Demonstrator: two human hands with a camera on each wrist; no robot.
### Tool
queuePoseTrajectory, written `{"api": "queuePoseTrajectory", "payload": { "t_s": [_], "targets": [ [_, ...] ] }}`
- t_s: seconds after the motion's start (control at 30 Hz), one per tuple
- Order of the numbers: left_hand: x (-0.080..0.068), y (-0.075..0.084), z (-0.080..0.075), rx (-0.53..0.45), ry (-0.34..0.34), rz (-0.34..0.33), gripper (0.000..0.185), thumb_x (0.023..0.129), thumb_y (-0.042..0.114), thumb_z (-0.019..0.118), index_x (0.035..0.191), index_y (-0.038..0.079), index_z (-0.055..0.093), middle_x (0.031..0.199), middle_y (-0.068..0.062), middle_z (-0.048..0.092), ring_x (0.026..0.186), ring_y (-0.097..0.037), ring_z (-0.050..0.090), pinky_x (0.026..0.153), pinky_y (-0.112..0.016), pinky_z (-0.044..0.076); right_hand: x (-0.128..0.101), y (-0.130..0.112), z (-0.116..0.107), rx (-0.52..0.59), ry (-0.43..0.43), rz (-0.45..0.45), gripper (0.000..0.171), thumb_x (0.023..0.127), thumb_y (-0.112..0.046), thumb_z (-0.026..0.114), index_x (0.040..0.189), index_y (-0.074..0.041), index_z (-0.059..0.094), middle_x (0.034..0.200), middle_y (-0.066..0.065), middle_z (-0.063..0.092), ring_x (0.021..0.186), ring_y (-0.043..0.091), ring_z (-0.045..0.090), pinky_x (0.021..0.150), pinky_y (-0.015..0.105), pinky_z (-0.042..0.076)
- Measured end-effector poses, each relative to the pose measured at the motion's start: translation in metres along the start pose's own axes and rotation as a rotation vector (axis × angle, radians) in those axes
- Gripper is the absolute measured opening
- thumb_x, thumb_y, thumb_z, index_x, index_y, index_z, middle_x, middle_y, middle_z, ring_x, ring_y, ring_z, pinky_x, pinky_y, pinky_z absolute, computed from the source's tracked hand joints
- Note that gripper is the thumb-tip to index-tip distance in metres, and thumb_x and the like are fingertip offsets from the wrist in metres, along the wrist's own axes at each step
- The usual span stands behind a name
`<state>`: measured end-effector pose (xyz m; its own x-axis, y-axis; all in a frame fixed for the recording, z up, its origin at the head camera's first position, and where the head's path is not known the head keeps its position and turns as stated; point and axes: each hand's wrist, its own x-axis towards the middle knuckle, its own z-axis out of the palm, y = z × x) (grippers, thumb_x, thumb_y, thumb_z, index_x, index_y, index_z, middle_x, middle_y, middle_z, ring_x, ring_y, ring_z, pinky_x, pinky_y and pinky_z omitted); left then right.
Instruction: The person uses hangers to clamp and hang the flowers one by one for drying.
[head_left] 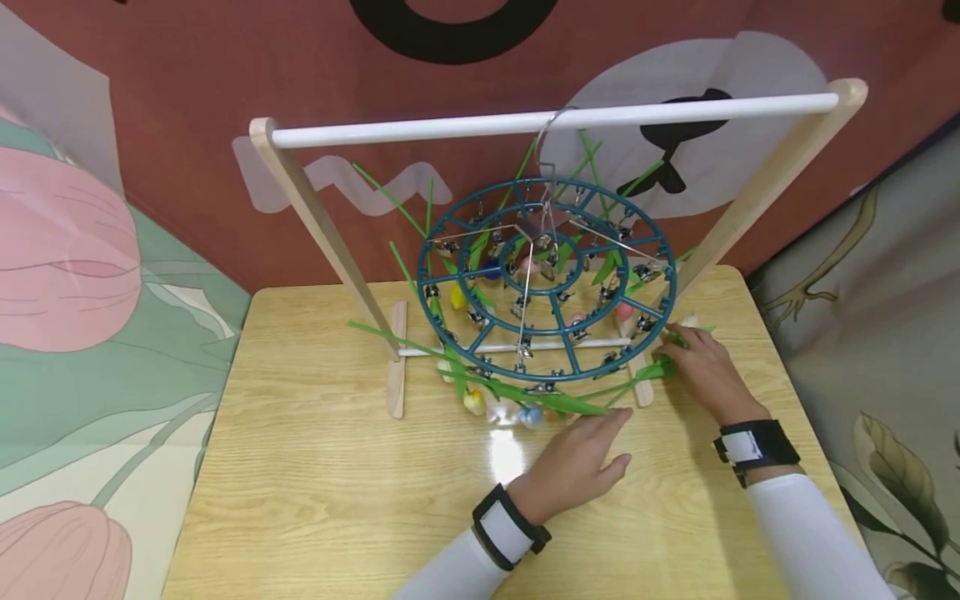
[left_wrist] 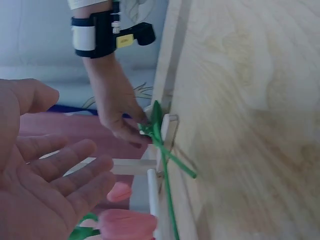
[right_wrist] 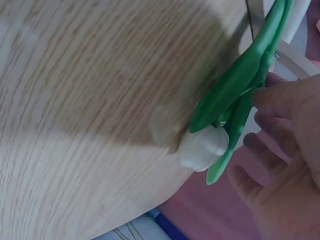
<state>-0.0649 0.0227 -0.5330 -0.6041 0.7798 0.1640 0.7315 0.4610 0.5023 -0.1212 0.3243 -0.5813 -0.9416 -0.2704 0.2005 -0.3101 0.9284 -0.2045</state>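
Observation:
My right hand pinches the green stem and leaves of an artificial white tulip between thumb and fingers, low at the table's right side. Its white bloom points away from the rack, close over the wood. The left hand is held palm up with fingers extended and nothing in it, its fingertips near a long green leaf under the hanger. Above both hands hangs a round teal clip hanger with several metal clips. Artificial tulips dangle from it, among them a yellow one, a blue one and a pink one.
A wooden rack with a white top rod carries the hanger by its hook. The rack's left foot and right foot rest on the wooden table. A patterned cloth hangs behind.

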Motion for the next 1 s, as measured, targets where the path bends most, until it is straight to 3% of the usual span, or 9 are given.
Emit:
{"api": "queuePoseTrajectory", "payload": {
  "t_s": [0.33, 0.57, 0.73, 0.9, 1.0],
  "targets": [
    [0.008, -0.004, 0.011, 0.069, 0.011, -0.002, 0.061, 0.104, 0.027, 0.062, 0.155, 0.002, 0.04, 0.151, -0.015, 0.055, 0.142, -0.022, 0.052, 0.121, -0.029, 0.039, 0.0, 0.002, 0.0, -0.035, 0.029, -0.069, 0.028, 0.082, 0.012, 0.075, 0.106, -0.003, 0.076, 0.126, 0.026, 0.066, 0.117, 0.046, 0.06, 0.093, 0.065, 0.052],
    [0.016, -0.007, 0.018, 0.194, 0.026, -0.04, 0.064, 0.099, 0.027, 0.068, 0.152, 0.0, 0.043, 0.148, -0.012, 0.059, 0.136, -0.023, 0.058, 0.117, -0.032, 0.046, -0.004, -0.007, -0.012, -0.042, 0.03, -0.131, 0.031, 0.081, 0.016, 0.073, 0.109, 0.001, 0.074, 0.116, 0.024, 0.072, 0.116, 0.047, 0.062, 0.1, 0.065, 0.05],
    [0.019, -0.007, 0.018, 0.264, -0.014, -0.077, 0.067, 0.099, 0.03, 0.068, 0.153, 0.001, 0.042, 0.145, -0.01, 0.061, 0.125, -0.019, 0.065, 0.108, -0.028, 0.053, -0.009, -0.025, -0.021, -0.037, 0.039, -0.131, 0.03, 0.081, 0.018, 0.071, 0.104, -0.001, 0.073, 0.108, 0.022, 0.074, 0.115, 0.046, 0.063, 0.101, 0.071, 0.048],
    [0.02, -0.008, 0.012, 0.215, -0.037, -0.096, 0.059, 0.1, 0.026, 0.068, 0.15, 0.001, 0.048, 0.125, -0.005, 0.07, 0.106, -0.014, 0.07, 0.091, -0.021, 0.058, -0.014, -0.046, -0.029, -0.058, 0.036, -0.158, 0.034, 0.078, 0.021, 0.073, 0.104, -0.002, 0.072, 0.107, 0.021, 0.073, 0.112, 0.043, 0.065, 0.1, 0.068, 0.05],
    [0.019, -0.011, 0.007, 0.15, -0.034, -0.081, 0.045, 0.1, 0.018, 0.068, 0.141, 0.004, 0.057, 0.117, -0.004, 0.071, 0.1, -0.012, 0.07, 0.084, -0.017, 0.059, -0.016, -0.057, -0.032, -0.049, 0.056, -0.197, 0.033, 0.077, 0.019, 0.074, 0.104, -0.001, 0.072, 0.105, 0.018, 0.072, 0.107, 0.04, 0.065, 0.096, 0.061, 0.054]
  ]
}}
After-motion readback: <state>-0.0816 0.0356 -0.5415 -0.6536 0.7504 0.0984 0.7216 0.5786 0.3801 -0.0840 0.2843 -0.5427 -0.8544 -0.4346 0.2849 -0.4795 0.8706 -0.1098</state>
